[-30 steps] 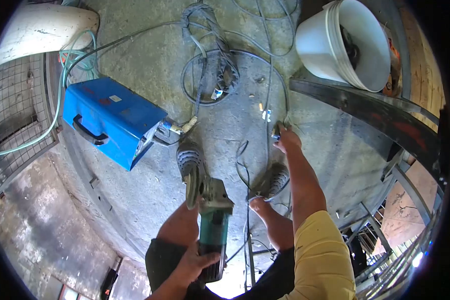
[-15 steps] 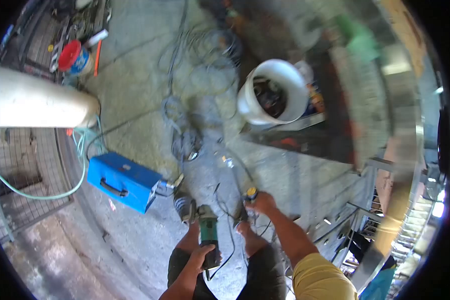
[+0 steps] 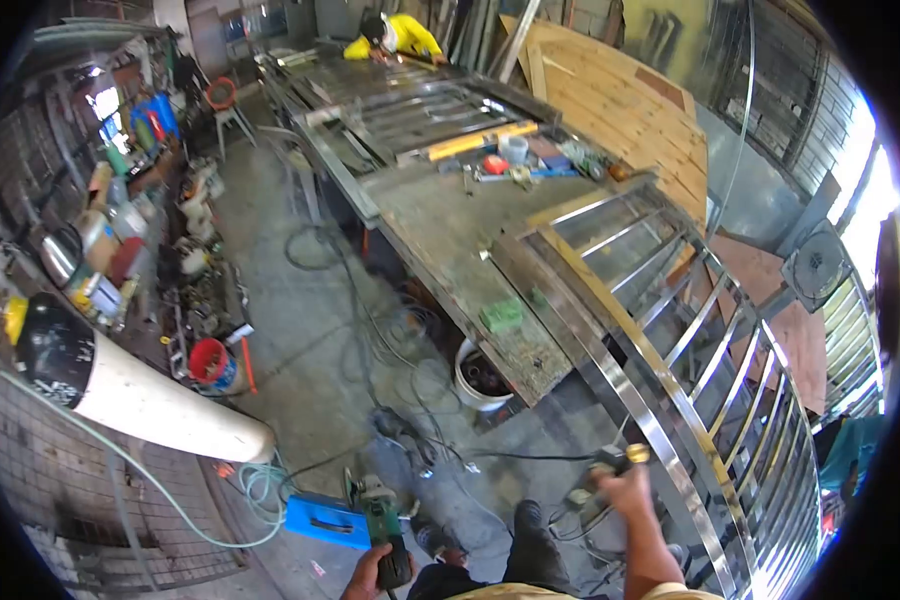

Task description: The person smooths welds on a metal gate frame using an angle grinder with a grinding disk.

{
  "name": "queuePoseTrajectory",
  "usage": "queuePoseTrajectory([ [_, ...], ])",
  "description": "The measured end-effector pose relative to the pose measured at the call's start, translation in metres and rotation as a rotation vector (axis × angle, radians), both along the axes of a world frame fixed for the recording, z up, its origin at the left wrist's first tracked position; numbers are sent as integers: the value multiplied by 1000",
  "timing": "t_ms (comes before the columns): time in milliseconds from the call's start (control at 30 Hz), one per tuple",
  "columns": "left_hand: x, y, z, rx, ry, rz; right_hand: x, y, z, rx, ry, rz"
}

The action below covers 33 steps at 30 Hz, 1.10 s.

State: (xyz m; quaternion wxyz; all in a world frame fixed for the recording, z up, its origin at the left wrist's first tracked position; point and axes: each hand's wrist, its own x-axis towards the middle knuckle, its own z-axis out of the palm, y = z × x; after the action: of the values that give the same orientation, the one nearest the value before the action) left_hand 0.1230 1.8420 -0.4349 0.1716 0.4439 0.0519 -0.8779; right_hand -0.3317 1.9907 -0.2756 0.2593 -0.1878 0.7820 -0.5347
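My left hand (image 3: 370,574) is wrapped round the body of a green and black angle grinder (image 3: 382,525), its metal head pointing away from me near the blue case (image 3: 326,521). On the other side, my right hand (image 3: 628,488) grips a dark object with a round yellow end (image 3: 637,453); its kind I cannot make out. That hand is beside a shiny metal frame with bars (image 3: 660,430), which lies across the near end of the workbench (image 3: 430,215). A green block (image 3: 501,316) rests on the bench corner.
Cables (image 3: 355,300) snake over the concrete floor. A white bucket (image 3: 482,385) stands under the bench corner. To the left lies a white gas cylinder (image 3: 170,408), with a red bucket (image 3: 213,362) behind it. A person in yellow (image 3: 410,35) leans over the bench's far end.
My view has lifted from the floor to the workbench and room. Both hands still hold their things; the right one has moved out to the right, beside the metal frame.
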Motion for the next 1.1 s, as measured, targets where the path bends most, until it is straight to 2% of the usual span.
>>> queuePoseTrajectory([
  [33, -3, -14, 36, -84, -1, 20, 0, 1, 61, 79, 166, -78],
  [67, -8, -29, 68, -165, -1, 42, -17, 17, 83, 118, 407, -195],
  [100, -9, -41, 79, -265, 25, 37, -23, 27, 126, 95, 325, -363],
  [133, -9, -52, 81, -358, 50, 32, -39, 44, 154, -86, 407, -337],
  [200, -18, -67, 85, -472, 84, 75, -51, 58, 190, -556, 384, -535],
  [267, -30, -74, 94, -520, 93, 132, -88, 95, 201, -661, 418, -502],
  [333, -42, -82, 106, -582, 95, 127, -107, 107, 227, -730, 418, -604],
  [367, -45, -80, 111, -596, 99, 144, -99, 91, 251, -776, 331, -658],
  [400, -51, -79, 114, -607, 106, 143, -142, 101, 245, -921, 365, -517],
  [500, -72, -66, 120, -556, 150, 148, -246, 103, 220, -356, 601, -469],
  [567, -86, -55, 118, -523, 141, 161, -259, 49, 217, 107, 774, -591],
  [633, -102, -48, 110, -514, 74, 145, -265, -2, 200, 339, 800, -667],
  [733, -149, -45, 123, -504, 3, 158, -289, -56, 151, 244, 702, -602],
  [800, -171, -48, 126, -485, -52, 133, -305, -88, 118, 409, 712, -507],
  [867, -202, -54, 141, -510, -97, 76, -315, -111, 88, 349, 634, -393],
  [933, -231, -68, 143, -537, -108, 6, -324, -129, 66, 435, 538, -320],
  [1000, -261, -83, 162, -654, -206, -85, -332, -138, 40, 447, 505, -260],
  [1067, -293, -102, 188, -812, -290, -125, -325, -140, 34, 344, 471, -242],
  [1100, -303, -117, 194, -848, -338, -165, -326, -141, 21, 347, 533, -285],
])
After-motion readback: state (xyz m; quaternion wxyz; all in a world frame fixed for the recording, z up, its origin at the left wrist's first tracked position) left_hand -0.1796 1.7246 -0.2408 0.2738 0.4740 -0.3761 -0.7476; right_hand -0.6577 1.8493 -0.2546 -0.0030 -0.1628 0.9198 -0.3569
